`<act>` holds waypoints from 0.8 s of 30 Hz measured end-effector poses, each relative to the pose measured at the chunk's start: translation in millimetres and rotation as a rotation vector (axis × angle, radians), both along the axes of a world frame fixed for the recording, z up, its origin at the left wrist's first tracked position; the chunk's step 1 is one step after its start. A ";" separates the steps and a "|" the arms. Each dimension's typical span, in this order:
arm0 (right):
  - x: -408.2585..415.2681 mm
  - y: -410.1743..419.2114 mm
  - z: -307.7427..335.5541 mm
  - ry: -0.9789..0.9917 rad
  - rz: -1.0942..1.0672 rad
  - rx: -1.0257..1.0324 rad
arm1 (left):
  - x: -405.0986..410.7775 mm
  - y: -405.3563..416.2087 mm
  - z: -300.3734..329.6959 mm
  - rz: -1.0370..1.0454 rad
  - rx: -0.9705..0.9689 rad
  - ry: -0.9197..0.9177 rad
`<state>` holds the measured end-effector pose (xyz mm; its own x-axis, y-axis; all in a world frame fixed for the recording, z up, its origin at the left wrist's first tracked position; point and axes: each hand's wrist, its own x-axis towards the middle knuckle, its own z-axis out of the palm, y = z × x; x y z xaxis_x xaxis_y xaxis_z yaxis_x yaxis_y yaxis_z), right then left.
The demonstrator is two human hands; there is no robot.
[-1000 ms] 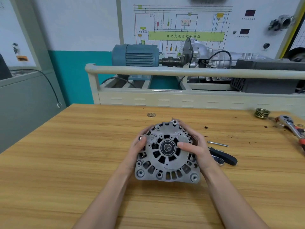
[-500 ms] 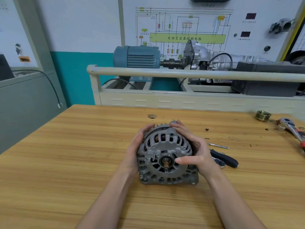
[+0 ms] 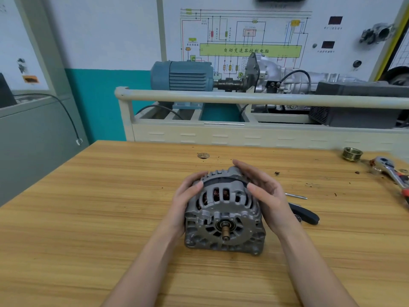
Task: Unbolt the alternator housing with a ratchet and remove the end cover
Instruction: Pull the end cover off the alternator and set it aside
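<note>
Grey cast-aluminium alternator (image 3: 224,214) lies on its side near the middle of the wooden bench (image 3: 88,218), its bare shaft stub pointing toward the wearer and the copper windings showing through the upper slots. The left hand (image 3: 184,202) cups the left flank, fingers curved against the casting; the right hand (image 3: 264,197) lies over the upper right shoulder, fingers fairly straight and thumb resting near the top edge. Neither hand is clenched. Judged from this hold, the two hands are steadying the unit and presenting a face for inspection or for access to the housing bolts, which cannot be individually confirmed as loosened.

The ratchet (image 3: 391,173) lies well apart at the far right edge of the bench, untouched, with a brass-coloured grooved pulley (image 3: 352,154) just beside its head. A thin metal pin (image 3: 296,196) and a black-handled tool (image 3: 306,214) lie just right of the right hand, within easy reach.

No brand or marking is legible on the alternator. On the wall panel (image 3: 343,9) behind, a green band (image 3: 250,50) in the wiring diagram reads 自动变速器控制电脑; the smaller labels are too small to read.
</note>
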<state>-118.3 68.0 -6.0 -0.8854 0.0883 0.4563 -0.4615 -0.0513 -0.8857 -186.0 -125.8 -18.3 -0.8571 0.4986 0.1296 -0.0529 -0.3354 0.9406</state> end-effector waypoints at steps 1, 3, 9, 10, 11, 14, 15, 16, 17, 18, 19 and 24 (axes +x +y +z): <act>-0.9 -0.8 0.1 -0.026 -0.020 -0.028 | 0.6 0.3 1.2 0.010 -0.009 -0.013; -2.0 -1.7 0.7 -0.089 -0.082 -0.084 | 2.0 0.8 3.0 0.036 -0.039 -0.061; -8.6 -6.6 -3.8 -0.452 -0.292 -0.188 | 0.8 -4.5 1.4 -0.060 -0.165 -0.263; -8.9 -8.3 -5.7 -0.488 -0.287 -0.181 | 0.1 -4.3 0.3 -0.072 -0.179 -0.295; -8.3 -10.6 -7.5 -0.516 -0.272 -0.182 | 0.2 -3.6 0.1 -0.087 -0.190 -0.314; -8.9 -15.9 -8.7 -0.544 -0.246 -0.208 | -0.5 -0.7 1.0 -0.124 -0.196 -0.315; -9.3 -16.6 -8.3 -0.536 -0.244 -0.209 | -0.4 -0.2 1.6 -0.137 -0.195 -0.313; -9.7 -17.4 -7.7 -0.524 -0.243 -0.208 | -0.6 0.0 1.3 -0.148 -0.186 -0.311; -10.4 -17.6 -7.3 -0.506 -0.244 -0.204 | -0.5 0.1 1.3 -0.152 -0.175 -0.306; -10.6 -17.5 -6.7 -0.478 -0.243 -0.195 | -1.0 0.6 0.0 -0.156 -0.166 -0.300; -10.2 -17.2 -6.4 -0.449 -0.242 -0.182 | -0.7 1.2 -1.0 -0.158 -0.159 -0.299; -3.3 -18.5 -7.8 -0.268 -0.261 -0.188 | 3.1 1.5 -3.5 -0.173 -0.080 -0.295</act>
